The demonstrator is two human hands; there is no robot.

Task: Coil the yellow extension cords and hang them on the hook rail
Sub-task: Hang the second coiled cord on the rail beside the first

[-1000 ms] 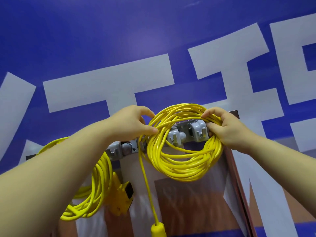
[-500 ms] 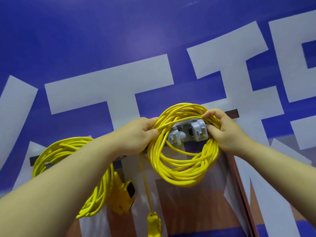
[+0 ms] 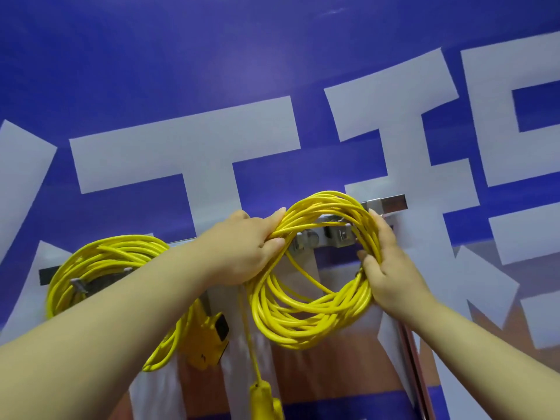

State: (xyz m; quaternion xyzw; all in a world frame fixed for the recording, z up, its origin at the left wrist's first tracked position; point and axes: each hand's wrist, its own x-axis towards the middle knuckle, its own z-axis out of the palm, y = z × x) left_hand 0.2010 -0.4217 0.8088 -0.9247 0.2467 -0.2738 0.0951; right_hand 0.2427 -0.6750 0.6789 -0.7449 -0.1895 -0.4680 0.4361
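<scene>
A coiled yellow extension cord (image 3: 306,322) is held up against the grey hook rail (image 3: 391,204) on the wall. My left hand (image 3: 242,247) grips the coil's upper left side. My right hand (image 3: 385,262) holds its right side, fingers curled round the strands. The coil's top loops over the grey hooks (image 3: 336,236) at the rail's right part. One strand hangs down to a yellow plug (image 3: 263,398). A second yellow coil (image 3: 100,268) hangs on the rail's left part, with its yellow socket block (image 3: 209,341) dangling; my left forearm hides part of it.
The wall behind is a blue banner (image 3: 212,71) with large pale grey letters. A brown panel with a metal edge strip (image 3: 415,359) lies below the rail at the right.
The coil has risen slightly against the rail. My left hand has closed tighter round the coil's left side, and my right hand has slid down its right side. The view has tilted up a little.
</scene>
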